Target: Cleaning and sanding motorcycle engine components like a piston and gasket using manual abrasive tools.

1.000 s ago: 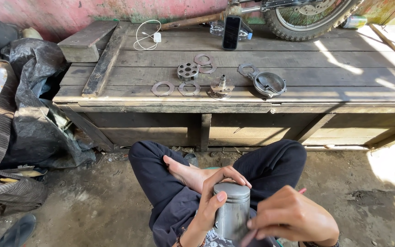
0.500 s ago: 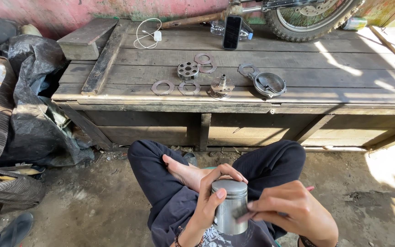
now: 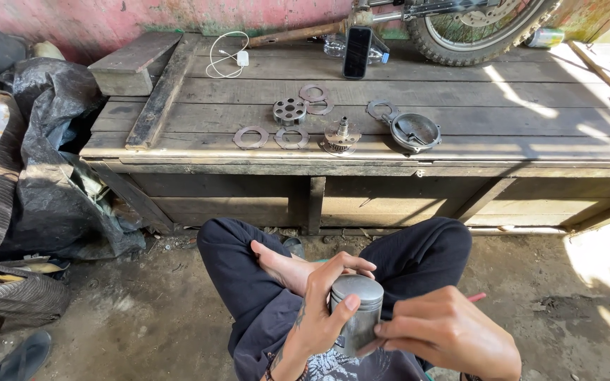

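Piston in hand, near the lap.
Left hand (image 3: 323, 310) wraps fully around the metal piston (image 3: 356, 310); right hand (image 3: 446, 331) pinches closed against its side, fingertips touching.

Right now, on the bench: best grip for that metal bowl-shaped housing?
Take the bowl-shaped housing by its round rim, from above: it sits open side up near the bench front edge, rim exposed. Likely avoid the left side, where a flat ring lies close.
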